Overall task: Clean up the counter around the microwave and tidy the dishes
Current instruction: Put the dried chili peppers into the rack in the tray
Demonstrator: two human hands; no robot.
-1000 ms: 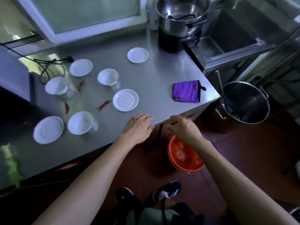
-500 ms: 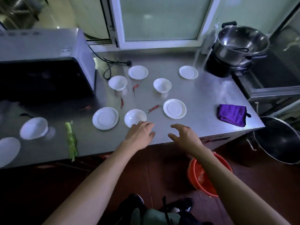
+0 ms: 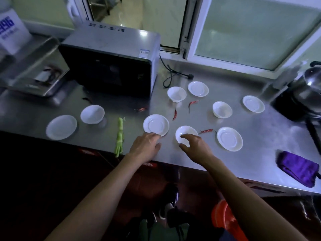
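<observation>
On the steel counter [image 3: 260,150] a black microwave [image 3: 111,66] stands at the back left. White plates [image 3: 156,125] [image 3: 229,138] [image 3: 61,126] and small white bowls [image 3: 176,94] [image 3: 222,109] [image 3: 92,113] are scattered around it. My right hand [image 3: 195,147] curls its fingers and thumb round the near rim of the closest bowl [image 3: 188,132]. Just to the left, my left hand [image 3: 145,146] lies relaxed, its fingertips at the near edge of the middle plate. Red dried chilies [image 3: 174,113] [image 3: 206,130] and a green vegetable stalk [image 3: 119,136] lie between the dishes.
A purple cloth [image 3: 297,168] lies at the counter's front right. A steel pot [image 3: 311,84] sits on a black burner at the far right. The microwave's cord [image 3: 171,75] trails behind the dishes. A steel tray stand [image 3: 31,70] is at the left; an orange bucket [image 3: 224,218] is on the floor.
The view has swung left and up from the counter's right corner to the microwave. Both hands have left the counter edge and reached forward, the right onto the near bowl, the left to the middle plate.
</observation>
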